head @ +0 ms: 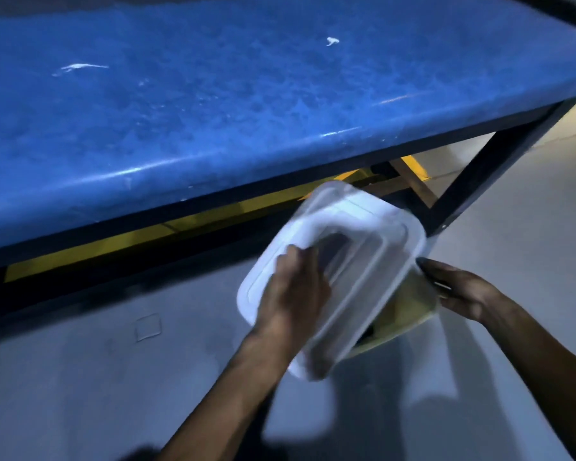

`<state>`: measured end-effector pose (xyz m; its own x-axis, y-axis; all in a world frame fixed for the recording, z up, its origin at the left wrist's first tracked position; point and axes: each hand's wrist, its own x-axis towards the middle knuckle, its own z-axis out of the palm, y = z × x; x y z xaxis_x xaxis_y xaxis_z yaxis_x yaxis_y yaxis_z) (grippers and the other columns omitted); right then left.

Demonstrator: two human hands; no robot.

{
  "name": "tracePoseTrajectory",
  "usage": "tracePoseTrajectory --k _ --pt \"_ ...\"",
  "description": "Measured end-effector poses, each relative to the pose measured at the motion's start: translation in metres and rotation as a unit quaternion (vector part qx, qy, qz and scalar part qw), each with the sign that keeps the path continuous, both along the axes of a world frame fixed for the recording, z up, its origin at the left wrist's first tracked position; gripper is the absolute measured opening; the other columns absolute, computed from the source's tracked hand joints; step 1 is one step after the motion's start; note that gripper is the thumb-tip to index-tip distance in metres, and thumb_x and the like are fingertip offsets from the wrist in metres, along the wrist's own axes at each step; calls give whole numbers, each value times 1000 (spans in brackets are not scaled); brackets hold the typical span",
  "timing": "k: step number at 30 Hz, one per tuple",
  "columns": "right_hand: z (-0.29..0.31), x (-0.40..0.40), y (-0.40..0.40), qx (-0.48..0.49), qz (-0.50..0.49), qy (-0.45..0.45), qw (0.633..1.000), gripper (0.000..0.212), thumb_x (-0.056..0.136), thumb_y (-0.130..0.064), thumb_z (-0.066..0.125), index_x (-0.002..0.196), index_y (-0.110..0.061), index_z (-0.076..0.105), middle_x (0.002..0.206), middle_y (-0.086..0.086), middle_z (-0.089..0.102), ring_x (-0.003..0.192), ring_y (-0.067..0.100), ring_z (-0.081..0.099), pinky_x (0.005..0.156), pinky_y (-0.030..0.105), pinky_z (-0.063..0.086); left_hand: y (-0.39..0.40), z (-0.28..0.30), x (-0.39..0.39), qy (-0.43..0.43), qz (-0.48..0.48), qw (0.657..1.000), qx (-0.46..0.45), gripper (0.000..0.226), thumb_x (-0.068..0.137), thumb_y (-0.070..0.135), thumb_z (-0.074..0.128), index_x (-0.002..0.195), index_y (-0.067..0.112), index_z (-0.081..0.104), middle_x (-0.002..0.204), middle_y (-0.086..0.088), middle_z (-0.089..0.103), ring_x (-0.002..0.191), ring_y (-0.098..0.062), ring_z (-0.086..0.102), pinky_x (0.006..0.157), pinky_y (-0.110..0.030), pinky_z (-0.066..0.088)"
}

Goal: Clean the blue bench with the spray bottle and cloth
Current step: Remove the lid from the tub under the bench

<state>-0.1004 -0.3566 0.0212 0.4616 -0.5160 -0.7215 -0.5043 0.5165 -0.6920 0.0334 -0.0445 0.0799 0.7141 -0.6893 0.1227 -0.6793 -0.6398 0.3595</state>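
While the blue bench [213,104] fills the upper part of the head view, its seat shows a dusty, mottled film with two white streaks: one toward its left [80,67], one smaller toward its far right [332,41]. Front edge of the bench is rounded and catches a line of glare. A dark metal frame [479,168] runs under the seat, with a diagonal brace at the bench's right end. Yellow floor marking [140,237] is visible beneath the bench.

In front of and below the bench's right half, a translucent plastic container [346,261] is held tilted over the grey floor [80,377]; motion blur smears its outline. Left hand [296,287] lies across the container's near face, fingers [296,254] curled onto it. Right hand [463,291] is at the container's right edge, fingers closed on a yellowish cloth-like thing [409,311] that shows from behind the container; whether this hand also grips the container cannot be told.

No spray bottle identifiable in this view. Nothing rests on the bench seat. Both forearms are bare.
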Motion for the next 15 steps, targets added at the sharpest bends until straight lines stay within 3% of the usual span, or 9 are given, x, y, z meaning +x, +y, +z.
tracePoseTrajectory --k 3,5,7,9,10,11,13,15 --pt "1 2 -3 7 14 0 1000 31 96 -24 65 126 -22 70 122 -7 72 111 20 63 69 22 60 89 -4 13 12 118 993 -25 24 104 26 48 124 14 55 115 -12 52 97 -34 56 83 -42 44" --pt "-7 0 -8 1 28 -9 1000 66 69 -36 86 131 -22 68 129 -3 71 126 24 59 86 31 57 150 -24 19 49 237 969 -37 23 104 24 51 122 12 55 112 -15 53 93 -40 58 80 -44 46" --pt "-26 -6 -26 -13 41 3 999 90 53 -48 93 136 -27 64 135 -3 67 135 22 54 95 39 52 206 -50 26 36 317 948 -20 18 100 18 58 114 6 59 107 -21 55 86 -47 59 75 -47 50" --pt "-28 -5 -24 -28 51 22 998 100 50 -54 92 140 -27 59 128 -5 72 119 15 66 88 36 57 257 -76 30 48 392 919 10 16 97 14 63 107 2 62 103 -26 57 85 -51 59 74 -51 51" --pt "-24 -1 -17 -46 46 29 997 98 54 -53 91 141 -23 58 119 -8 75 102 8 73 81 30 59 280 -89 31 55 422 904 31 15 96 13 64 105 1 62 100 -28 58 86 -53 59 74 -53 51" --pt "-15 5 -5 -43 32 17 998 83 68 -47 85 141 -21 58 112 -11 77 92 4 74 76 27 60 303 -101 31 60 444 892 57 14 96 14 64 101 0 62 97 -30 59 86 -54 60 74 -56 52" --pt "-15 12 6 -31 15 -20 999 51 87 -35 70 136 -22 63 123 -8 73 94 4 72 75 29 60 344 -127 33 67 467 876 99 16 96 15 62 97 0 62 91 -33 60 85 -55 59 72 -60 52" --pt "-15 15 9 -24 -6 -12 1000 39 86 -36 71 124 -25 70 132 -6 68 94 6 74 69 28 63 379 -150 29 60 456 875 150 27 97 21 51 93 -3 62 87 -34 61 87 -56 57 70 -62 51"
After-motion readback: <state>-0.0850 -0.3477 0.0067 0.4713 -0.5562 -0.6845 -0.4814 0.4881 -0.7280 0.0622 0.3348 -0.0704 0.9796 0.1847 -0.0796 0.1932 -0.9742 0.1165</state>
